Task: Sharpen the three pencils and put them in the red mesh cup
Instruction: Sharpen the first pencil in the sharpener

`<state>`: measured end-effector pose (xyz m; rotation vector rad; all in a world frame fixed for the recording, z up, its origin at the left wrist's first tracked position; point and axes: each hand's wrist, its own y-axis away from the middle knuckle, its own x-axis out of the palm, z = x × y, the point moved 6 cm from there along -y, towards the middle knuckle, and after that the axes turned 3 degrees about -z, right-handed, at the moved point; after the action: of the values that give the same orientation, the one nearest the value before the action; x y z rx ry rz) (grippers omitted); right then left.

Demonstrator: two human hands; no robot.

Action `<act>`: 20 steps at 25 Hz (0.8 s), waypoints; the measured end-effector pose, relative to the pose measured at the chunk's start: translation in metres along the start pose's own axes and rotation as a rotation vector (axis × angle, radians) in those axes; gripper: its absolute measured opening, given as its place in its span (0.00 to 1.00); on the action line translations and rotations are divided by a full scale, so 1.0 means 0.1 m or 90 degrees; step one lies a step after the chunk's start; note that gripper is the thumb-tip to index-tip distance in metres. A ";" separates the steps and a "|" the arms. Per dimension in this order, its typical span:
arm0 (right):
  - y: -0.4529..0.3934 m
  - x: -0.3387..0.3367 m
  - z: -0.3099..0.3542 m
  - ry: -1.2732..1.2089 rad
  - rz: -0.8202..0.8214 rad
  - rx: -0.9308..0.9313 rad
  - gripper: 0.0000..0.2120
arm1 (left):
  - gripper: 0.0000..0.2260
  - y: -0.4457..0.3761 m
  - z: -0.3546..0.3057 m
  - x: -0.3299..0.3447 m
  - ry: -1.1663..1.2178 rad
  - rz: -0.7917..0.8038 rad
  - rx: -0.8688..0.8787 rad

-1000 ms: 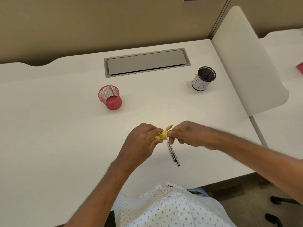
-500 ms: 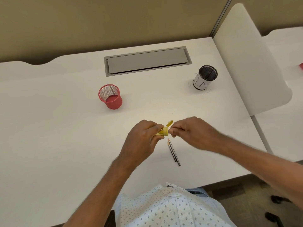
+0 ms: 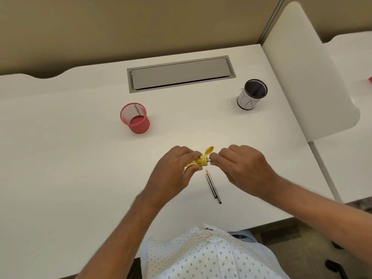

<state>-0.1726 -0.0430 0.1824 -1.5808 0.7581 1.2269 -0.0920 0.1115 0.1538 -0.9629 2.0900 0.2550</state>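
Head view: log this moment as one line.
left hand grips yellow sharpener | right hand holds pencil in it | two pencils on desk | red mesh cup empty

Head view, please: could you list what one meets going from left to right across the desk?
Red mesh cup → left hand → yellow sharpener → right hand → black mesh cup.

Left hand [image 3: 174,174] gripping small yellow plastic sharpener [image 3: 202,160], flip lid up; right hand [image 3: 242,168] pinching dark pencil [image 3: 209,161] into it. Two dark pencils [image 3: 213,186] on white desk [image 3: 60,158]; red mesh cup [image 3: 135,118] beyond.
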 end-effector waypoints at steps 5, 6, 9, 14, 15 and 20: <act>-0.10 0.35 -0.27 -0.661 0.365 0.492 0.16 | 0.12 0.00 -0.06 -0.02 -0.055 -0.033 0.050; -0.06 0.42 -0.27 -0.790 0.450 0.608 0.17 | 0.12 0.00 -0.07 -0.02 -0.064 -0.032 0.062; -0.08 0.42 -0.30 -0.780 0.465 0.609 0.13 | 0.13 -0.02 -0.04 -0.03 -0.050 -0.019 0.052; -0.11 0.01 -0.12 -0.119 0.094 0.106 0.04 | 0.13 -0.03 0.02 -0.02 0.015 -0.002 -0.005; -0.09 -0.04 -0.06 -0.038 0.037 0.037 0.05 | 0.13 -0.04 0.01 -0.01 0.015 -0.003 -0.003; -0.21 0.19 -0.27 -0.431 0.301 0.303 0.13 | 0.12 -0.02 -0.04 -0.02 -0.029 -0.033 0.022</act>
<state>-0.1388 -0.0596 0.1715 -0.5447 0.9003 1.6386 -0.0918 0.1096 0.1581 -0.9813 2.0181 0.2121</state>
